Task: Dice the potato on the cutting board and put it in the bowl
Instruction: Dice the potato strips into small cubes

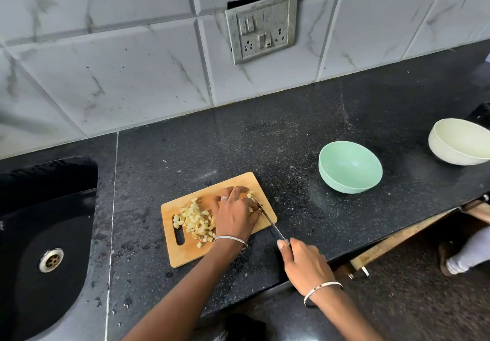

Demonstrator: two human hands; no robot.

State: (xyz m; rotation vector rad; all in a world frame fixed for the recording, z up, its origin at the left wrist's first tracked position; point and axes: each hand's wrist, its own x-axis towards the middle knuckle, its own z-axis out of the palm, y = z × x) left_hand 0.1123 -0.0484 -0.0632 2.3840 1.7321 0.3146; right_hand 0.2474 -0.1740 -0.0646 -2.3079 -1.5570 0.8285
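A wooden cutting board (185, 250) lies on the black counter. A heap of diced potato (195, 221) covers its left half. My left hand (234, 213) lies on the board's right half, fingers curled over the potato strips, which it mostly hides; a few cut pieces (250, 194) show at the fingertips. My right hand (305, 263) grips the handle of a knife, forefinger along its top. The knife blade (267, 217) runs up to the fingers of my left hand. An empty mint-green bowl (350, 166) stands to the right of the board.
A cream bowl (460, 141) stands at the far right of the counter. A black sink (47, 234) with a metal drain lies to the left. The tiled wall with a switch plate (261, 26) rises behind. The counter's front edge runs just under my right hand.
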